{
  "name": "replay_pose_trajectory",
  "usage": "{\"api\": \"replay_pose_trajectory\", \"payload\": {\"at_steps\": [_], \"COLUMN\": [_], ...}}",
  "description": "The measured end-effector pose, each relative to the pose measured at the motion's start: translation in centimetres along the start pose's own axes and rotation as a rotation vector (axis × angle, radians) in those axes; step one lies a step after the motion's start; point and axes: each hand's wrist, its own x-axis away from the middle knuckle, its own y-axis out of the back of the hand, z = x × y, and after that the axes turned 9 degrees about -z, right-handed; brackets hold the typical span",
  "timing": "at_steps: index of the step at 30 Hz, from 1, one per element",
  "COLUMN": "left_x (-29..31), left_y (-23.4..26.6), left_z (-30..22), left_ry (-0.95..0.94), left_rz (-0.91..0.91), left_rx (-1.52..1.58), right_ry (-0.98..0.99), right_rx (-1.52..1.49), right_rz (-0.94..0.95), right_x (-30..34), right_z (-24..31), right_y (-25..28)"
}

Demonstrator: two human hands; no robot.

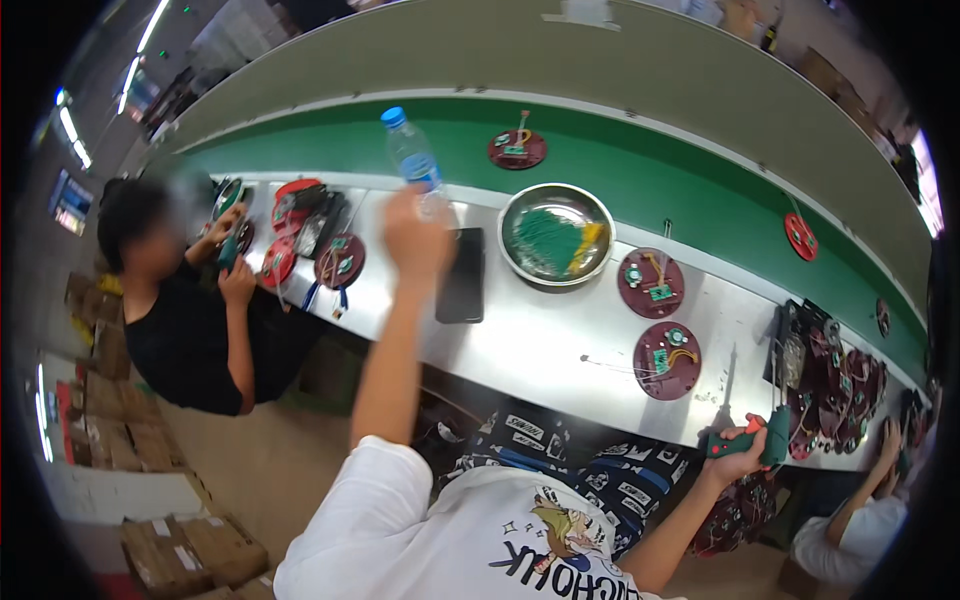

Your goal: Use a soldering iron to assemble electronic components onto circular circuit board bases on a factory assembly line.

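My left hand [413,240] is raised over the bench, smeared by motion, and its fingers cannot be made out. It covers part of a clear plastic water bottle [416,160] with a blue cap; whether it grips the bottle is unclear. Below that hand a black phone-like slab [461,280] lies on the metal top. Near the bench's front edge, my right hand [738,460] is closed around a green power screwdriver [774,438] with red parts. Two dark red round discs, an upper disc [651,283] and a lower disc [667,361], carry small green circuit boards and wires.
A steel bowl [508,255] holds green and yellow pieces. A pile of dark red discs [845,385] lies at right. Another disc [518,149] rests on the green strip. A co-worker [190,310] sits at left; another person [850,540] is at far right. Cartons [195,555] stand lower left.
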Motion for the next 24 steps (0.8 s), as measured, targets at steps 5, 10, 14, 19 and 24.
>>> {"api": "replay_pose_trajectory", "payload": {"at_steps": [5, 10, 14, 19, 24], "left_x": [-1.0, -2.2, -2.6, 2.1, 15.4], "left_y": [2.1, 4.6, 5.8, 1.9, -9.1], "left_z": [17.1, 19.4, 0.4, -18.1, -28.7], "left_ry": [0.203, 0.175, -0.064, -0.458, -0.525], "left_rz": [0.614, 0.433, 0.411, 0.826, 1.002], "left_rx": [-0.597, -0.175, 0.24, 0.845, 1.149], "right_ry": [0.079, -0.081, 0.021, 0.057, -0.058], "right_rx": [0.016, 0.014, -0.022, -0.016, -0.182], "right_rz": [-0.088, -0.074, -0.094, -0.135, -0.264], "right_x": [0.0, -0.6, -0.8, 0.1, -0.8], "right_z": [1.0, 0.6, 0.5, 0.6, -0.3], "right_y": [-0.5, 0.8, 0.4, -0.5, 0.3]}}
